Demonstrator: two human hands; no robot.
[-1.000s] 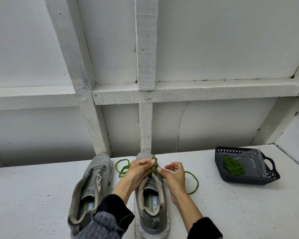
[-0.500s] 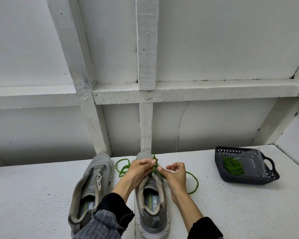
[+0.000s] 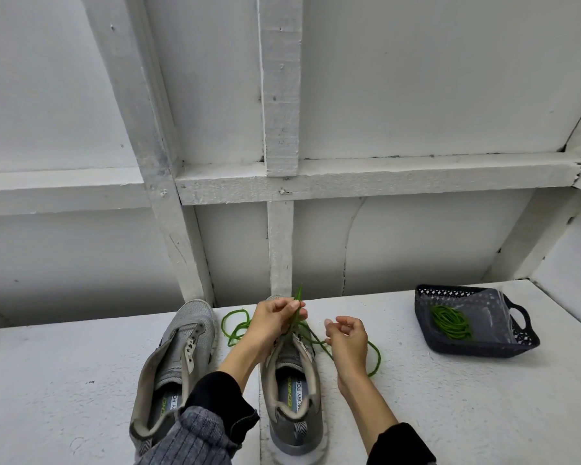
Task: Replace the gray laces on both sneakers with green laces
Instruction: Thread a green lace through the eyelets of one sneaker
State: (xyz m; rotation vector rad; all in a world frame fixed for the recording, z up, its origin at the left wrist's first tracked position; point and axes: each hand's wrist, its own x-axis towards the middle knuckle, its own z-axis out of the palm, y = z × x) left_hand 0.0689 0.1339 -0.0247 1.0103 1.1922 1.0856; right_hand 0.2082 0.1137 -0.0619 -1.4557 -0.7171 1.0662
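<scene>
Green lace (image 3: 297, 298) pinched in left hand (image 3: 275, 318) grip.

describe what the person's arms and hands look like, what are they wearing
Both hands are bare: no gloves, rings or watch show on the left hand or right hand. The left arm has a black sleeve under a grey ribbed knit layer. The right arm shows only a black sleeve, pushed up the forearm.
</scene>
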